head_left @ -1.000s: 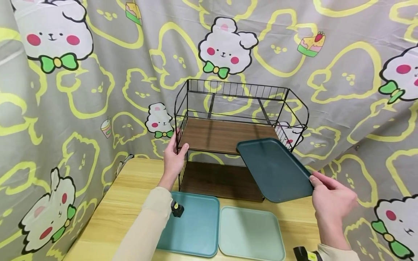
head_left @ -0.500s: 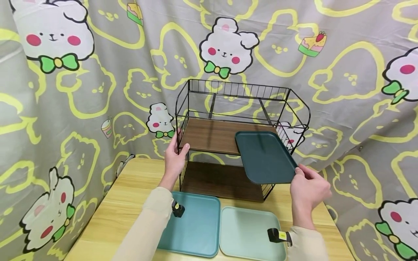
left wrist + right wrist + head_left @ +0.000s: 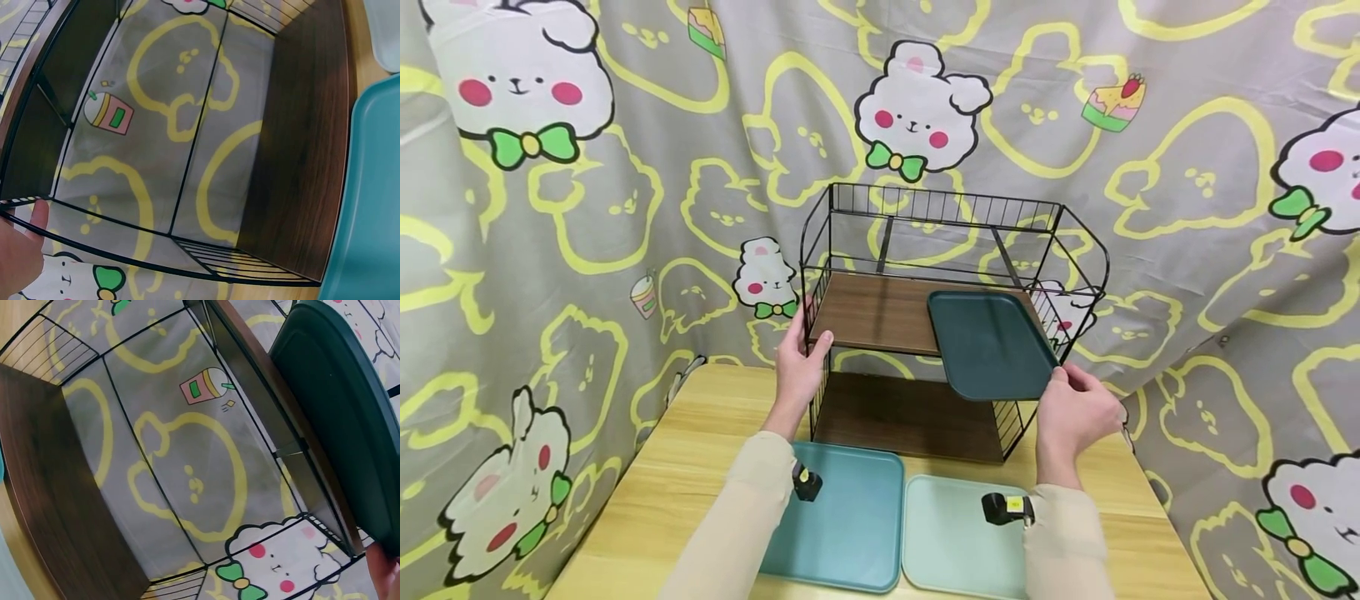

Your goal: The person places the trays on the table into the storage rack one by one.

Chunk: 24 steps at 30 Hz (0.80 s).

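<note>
A black wire rack with two brown wooden shelves stands at the back of the table. My left hand grips its left front side at the upper shelf, the thumb lying over the front corner. In my right hand, a dark green tray is pinched by its right front corner. The tray's back part lies over the right half of the upper shelf, while its front juts out past the shelf edge. Seen from the right wrist, the tray is tilted close above the shelf board.
Below the rack, a teal tray and a pale green tray lie side by side on the wooden table; my forearms partly cover both. The lower shelf sits just behind them. A patterned curtain hangs close behind the rack.
My right hand has moved left and inward, bringing the dark green tray from in front of the rack to over the upper shelf, now flatter. The left hand keeps its grip on the rack.
</note>
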Each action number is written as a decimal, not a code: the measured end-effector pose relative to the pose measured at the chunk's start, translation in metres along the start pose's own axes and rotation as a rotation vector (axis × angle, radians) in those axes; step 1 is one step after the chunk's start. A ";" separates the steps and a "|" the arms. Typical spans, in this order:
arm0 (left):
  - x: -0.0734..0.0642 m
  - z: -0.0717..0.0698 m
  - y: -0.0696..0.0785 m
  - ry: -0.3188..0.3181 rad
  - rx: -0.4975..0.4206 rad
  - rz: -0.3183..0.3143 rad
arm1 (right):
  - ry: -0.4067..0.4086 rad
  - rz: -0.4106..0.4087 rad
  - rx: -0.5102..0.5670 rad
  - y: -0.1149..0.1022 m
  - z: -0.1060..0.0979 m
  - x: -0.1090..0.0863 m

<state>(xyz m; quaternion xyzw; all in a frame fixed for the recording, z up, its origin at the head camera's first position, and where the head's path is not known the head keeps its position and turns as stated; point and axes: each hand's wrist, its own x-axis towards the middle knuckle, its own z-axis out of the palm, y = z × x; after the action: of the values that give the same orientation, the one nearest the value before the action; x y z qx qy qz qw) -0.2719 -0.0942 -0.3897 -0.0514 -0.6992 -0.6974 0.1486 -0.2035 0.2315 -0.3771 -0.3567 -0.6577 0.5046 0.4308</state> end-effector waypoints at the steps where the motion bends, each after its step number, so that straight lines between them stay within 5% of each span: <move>1: 0.000 0.000 0.000 0.000 0.000 0.002 | 0.004 0.010 0.006 0.000 0.002 0.000; 5: -0.001 0.000 0.001 -0.003 0.009 -0.011 | 0.020 0.050 0.035 0.000 0.010 0.001; 14: 0.012 -0.003 -0.033 0.013 0.023 0.041 | -0.035 0.105 0.044 -0.001 0.018 0.005; 24: 0.014 -0.003 -0.035 0.010 0.020 0.048 | -0.268 -0.132 0.020 0.018 -0.011 -0.003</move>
<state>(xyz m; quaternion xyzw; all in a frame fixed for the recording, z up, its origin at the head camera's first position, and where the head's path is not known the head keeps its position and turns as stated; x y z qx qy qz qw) -0.2940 -0.1002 -0.4191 -0.0631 -0.7038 -0.6870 0.1692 -0.1915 0.2367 -0.3943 -0.2379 -0.7261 0.5249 0.3750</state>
